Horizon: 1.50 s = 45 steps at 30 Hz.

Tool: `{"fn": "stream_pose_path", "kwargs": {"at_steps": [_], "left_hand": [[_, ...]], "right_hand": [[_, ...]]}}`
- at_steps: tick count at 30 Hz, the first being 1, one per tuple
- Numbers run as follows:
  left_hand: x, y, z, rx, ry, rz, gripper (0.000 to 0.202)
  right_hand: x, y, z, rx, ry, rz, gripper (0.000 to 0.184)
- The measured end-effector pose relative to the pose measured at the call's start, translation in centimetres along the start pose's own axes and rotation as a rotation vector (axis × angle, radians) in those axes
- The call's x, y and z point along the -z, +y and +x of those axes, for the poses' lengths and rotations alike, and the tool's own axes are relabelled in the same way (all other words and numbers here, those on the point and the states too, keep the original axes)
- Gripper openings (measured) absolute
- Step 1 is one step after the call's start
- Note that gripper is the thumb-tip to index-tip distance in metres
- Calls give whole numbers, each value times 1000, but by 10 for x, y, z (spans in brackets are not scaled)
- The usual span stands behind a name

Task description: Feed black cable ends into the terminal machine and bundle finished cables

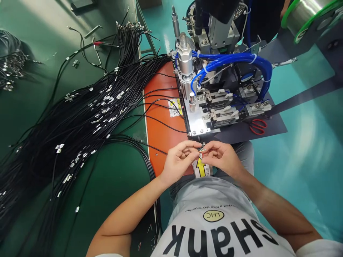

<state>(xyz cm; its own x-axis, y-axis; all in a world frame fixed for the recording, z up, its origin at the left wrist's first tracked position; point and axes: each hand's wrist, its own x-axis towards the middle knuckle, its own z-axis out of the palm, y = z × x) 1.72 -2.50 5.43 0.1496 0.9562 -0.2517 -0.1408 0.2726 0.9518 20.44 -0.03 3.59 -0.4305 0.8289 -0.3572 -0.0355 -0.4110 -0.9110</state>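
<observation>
My left hand (179, 159) and my right hand (222, 157) meet close in front of my body, just below the front edge of a small machine (214, 103). Both pinch a small metal part with a thin black wire end (201, 150) between thumb and fingertips. The piece is tiny and partly hidden by my fingers. A thin black wire (150, 146) runs left from my hands across an orange plate (160, 121) toward the big bundle.
A large heap of black wires with metal end sleeves (80, 114) covers the green table (40, 43) at left. Blue air hoses (235, 60) loop over the machine. Red-handled scissors (257, 126) lie on a dark sheet at right. A wire spool (308, 14) sits top right.
</observation>
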Motion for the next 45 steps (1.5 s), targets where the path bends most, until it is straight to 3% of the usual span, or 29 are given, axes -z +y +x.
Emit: {"fn": "stream_pose_path", "kwargs": {"at_steps": [4,9,14,22,28,36,45], "left_hand": [[-2,-2,-1,-24,12,42,32],[-7,-2,-1,-17,27,83,24],[-5,-1,2,100,0,71,20],[-1,-7,4,259,-23,9,19],[-8,-6,3,273,27,-3,18],[-13,-10,3,252,101,21,19],[-15,-9,1,265,114,108,21]], "right_hand": [[6,-8,-3,4,3,-35,25],[-2,-1,-5,1,64,-55,24],[-8,13,-8,48,137,-67,20],[-9,20,-8,226,150,-197,12],[-10,23,-10,272,202,-258,8],[0,20,-12,223,207,-272,9],[-2,15,-13,317,282,-249,6]]}}
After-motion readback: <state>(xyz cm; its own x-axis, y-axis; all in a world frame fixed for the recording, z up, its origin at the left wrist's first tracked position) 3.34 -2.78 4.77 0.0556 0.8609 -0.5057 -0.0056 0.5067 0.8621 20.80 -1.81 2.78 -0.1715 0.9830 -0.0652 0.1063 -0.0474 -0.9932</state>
